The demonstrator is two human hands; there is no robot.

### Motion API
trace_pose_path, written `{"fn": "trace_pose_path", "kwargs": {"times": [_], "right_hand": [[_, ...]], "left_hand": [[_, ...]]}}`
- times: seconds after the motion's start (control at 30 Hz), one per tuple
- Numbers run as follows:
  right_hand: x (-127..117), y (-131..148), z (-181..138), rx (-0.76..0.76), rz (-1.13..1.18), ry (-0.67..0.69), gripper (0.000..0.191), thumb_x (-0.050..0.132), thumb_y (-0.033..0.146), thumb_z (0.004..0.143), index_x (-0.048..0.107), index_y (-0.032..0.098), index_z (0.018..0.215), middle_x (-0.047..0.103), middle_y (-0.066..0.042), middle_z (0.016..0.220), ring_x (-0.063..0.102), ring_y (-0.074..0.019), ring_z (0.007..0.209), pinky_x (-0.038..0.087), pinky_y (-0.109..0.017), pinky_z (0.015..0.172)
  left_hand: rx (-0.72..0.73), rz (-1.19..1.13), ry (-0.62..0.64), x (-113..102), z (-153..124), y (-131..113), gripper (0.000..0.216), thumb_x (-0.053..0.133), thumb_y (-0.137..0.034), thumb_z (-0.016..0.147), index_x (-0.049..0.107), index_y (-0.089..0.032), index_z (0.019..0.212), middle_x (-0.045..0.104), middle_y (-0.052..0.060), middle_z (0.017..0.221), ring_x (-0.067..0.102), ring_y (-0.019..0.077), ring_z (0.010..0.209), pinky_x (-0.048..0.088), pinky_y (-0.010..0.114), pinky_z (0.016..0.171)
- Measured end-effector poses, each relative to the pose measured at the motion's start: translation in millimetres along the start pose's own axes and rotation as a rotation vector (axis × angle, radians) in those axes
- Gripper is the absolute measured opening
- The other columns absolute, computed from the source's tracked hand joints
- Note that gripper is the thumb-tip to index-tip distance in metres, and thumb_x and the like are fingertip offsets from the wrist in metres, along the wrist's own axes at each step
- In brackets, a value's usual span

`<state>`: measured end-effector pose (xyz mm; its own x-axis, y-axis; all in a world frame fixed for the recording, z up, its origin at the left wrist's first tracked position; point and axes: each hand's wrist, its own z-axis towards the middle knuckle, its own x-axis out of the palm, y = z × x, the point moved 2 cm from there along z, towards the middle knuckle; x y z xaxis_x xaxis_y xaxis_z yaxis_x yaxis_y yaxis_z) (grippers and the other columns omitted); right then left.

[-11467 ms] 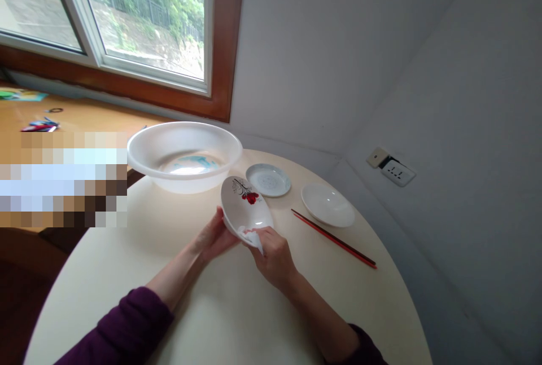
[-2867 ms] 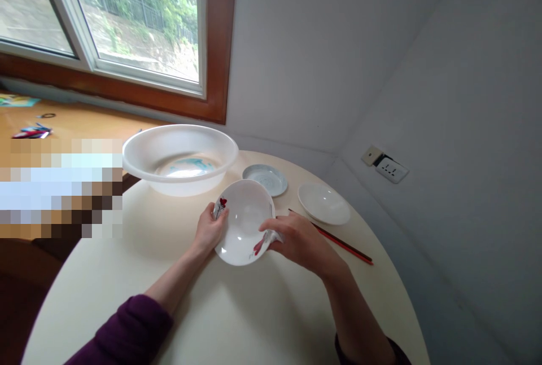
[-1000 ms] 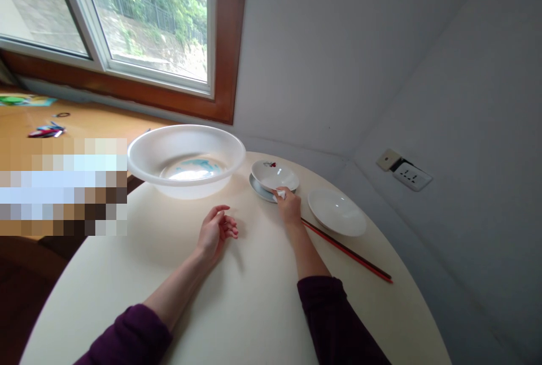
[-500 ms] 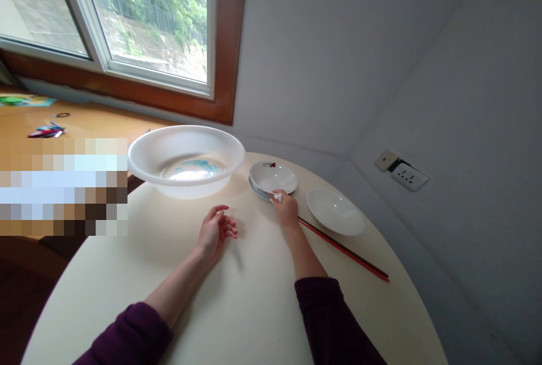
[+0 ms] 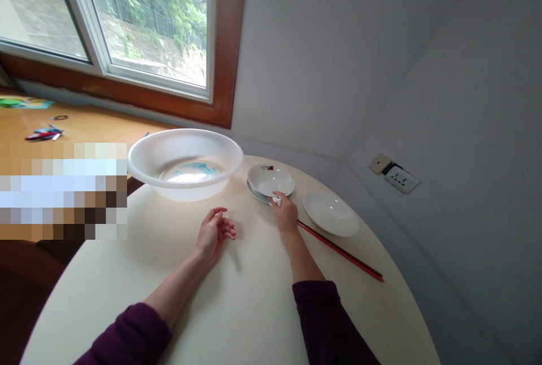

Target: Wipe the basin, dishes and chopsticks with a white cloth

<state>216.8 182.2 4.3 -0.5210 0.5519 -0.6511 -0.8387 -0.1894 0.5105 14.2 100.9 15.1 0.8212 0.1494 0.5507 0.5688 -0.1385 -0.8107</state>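
A white bowl with a red flower mark (image 5: pixel 270 179) sits stacked on a small pale-blue plate (image 5: pixel 254 192) on the round cream table (image 5: pixel 237 303). My right hand (image 5: pixel 284 214) reaches to the bowl's near rim, its fingers closed on a small white cloth (image 5: pixel 276 200) that touches the rim. My left hand (image 5: pixel 215 231) rests on the table to the left, palm up, fingers loosely curled and holding nothing.
A large translucent plastic basin (image 5: pixel 185 162) stands at the back left. A plain white plate (image 5: pixel 331 214) lies right of the bowl, with red chopsticks (image 5: pixel 342 251) in front of it. Walls with a socket (image 5: pixel 398 178) close the right side.
The flowered bowl, earlier held and wiped in both hands, now stands on the blue plate. Over the last second both hands have hardly moved.
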Motion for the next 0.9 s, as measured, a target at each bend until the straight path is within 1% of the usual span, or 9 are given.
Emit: {"fn": "trace_pose_path", "kwargs": {"times": [0.13, 0.3, 0.4, 0.53, 0.67, 0.77, 0.9], "right_hand": [[-1, 0, -2, -0.011, 0.001, -0.011, 0.026, 0.059, 0.031, 0.076, 0.065, 0.02, 0.098, 0.07, -0.009, 0.089, 0.063, -0.0216, 0.075, 0.045, -0.03, 0.068], [-3, 0, -4, -0.031, 0.007, -0.036, 0.022, 0.057, 0.032, 0.077, 0.066, 0.02, 0.094, 0.07, -0.008, 0.09, 0.062, -0.0214, 0.078, 0.044, -0.031, 0.072], [-4, -1, -5, -0.04, 0.011, -0.055, 0.021, 0.057, 0.032, 0.077, 0.066, 0.021, 0.092, 0.07, -0.007, 0.089, 0.061, -0.0214, 0.078, 0.044, -0.032, 0.074], [-8, -3, -7, -0.04, 0.025, -0.083, 0.022, 0.058, 0.034, 0.077, 0.066, 0.02, 0.092, 0.07, -0.007, 0.088, 0.059, -0.0213, 0.077, 0.042, -0.032, 0.075], [-14, -3, -11, -0.038, 0.06, -0.096, 0.025, 0.056, 0.038, 0.078, 0.066, 0.019, 0.092, 0.069, -0.008, 0.086, 0.059, -0.0207, 0.075, 0.041, -0.033, 0.077], [-21, 3, -15, -0.03, 0.108, -0.096, 0.025, 0.055, 0.038, 0.079, 0.066, 0.019, 0.09, 0.069, -0.009, 0.09, 0.059, -0.0217, 0.08, 0.041, -0.034, 0.079], [-31, 20, -22, 0.017, 0.195, -0.062, 0.026, 0.056, 0.039, 0.076, 0.066, 0.018, 0.087, 0.068, -0.011, 0.091, 0.059, -0.0233, 0.086, 0.042, -0.035, 0.08]], "left_hand": [[-0.001, -0.003, -0.002, 0, 0, 0, 0.011, 0.045, -0.02, 0.076, 0.046, -0.02, 0.087, 0.056, -0.003, 0.049, 0.053, 0.0127, 0.039, 0.042, 0.022, 0.038], [0.001, -0.012, -0.002, -1, 1, 0, 0.011, 0.049, -0.022, 0.075, 0.047, -0.02, 0.086, 0.056, -0.003, 0.049, 0.053, 0.0125, 0.039, 0.041, 0.022, 0.038], [-0.001, -0.012, -0.007, -1, 1, 0, 0.011, 0.048, -0.021, 0.075, 0.047, -0.02, 0.086, 0.056, -0.003, 0.049, 0.053, 0.0125, 0.039, 0.041, 0.022, 0.038], [-0.004, -0.006, -0.007, 0, 0, 0, 0.011, 0.045, -0.02, 0.076, 0.046, -0.02, 0.086, 0.057, -0.002, 0.049, 0.053, 0.0125, 0.039, 0.041, 0.022, 0.038], [-0.003, -0.009, -0.002, 0, 0, 0, 0.011, 0.047, -0.022, 0.075, 0.045, -0.02, 0.086, 0.057, -0.003, 0.049, 0.053, 0.0123, 0.039, 0.041, 0.021, 0.039], [-0.002, -0.016, 0.004, 0, 0, 0, 0.012, 0.049, -0.023, 0.075, 0.046, -0.02, 0.086, 0.057, -0.003, 0.049, 0.053, 0.0122, 0.039, 0.041, 0.021, 0.039], [-0.001, -0.021, 0.011, -1, 1, 1, 0.013, 0.05, -0.024, 0.074, 0.046, -0.02, 0.086, 0.056, -0.003, 0.049, 0.053, 0.0122, 0.038, 0.041, 0.021, 0.038]]}}
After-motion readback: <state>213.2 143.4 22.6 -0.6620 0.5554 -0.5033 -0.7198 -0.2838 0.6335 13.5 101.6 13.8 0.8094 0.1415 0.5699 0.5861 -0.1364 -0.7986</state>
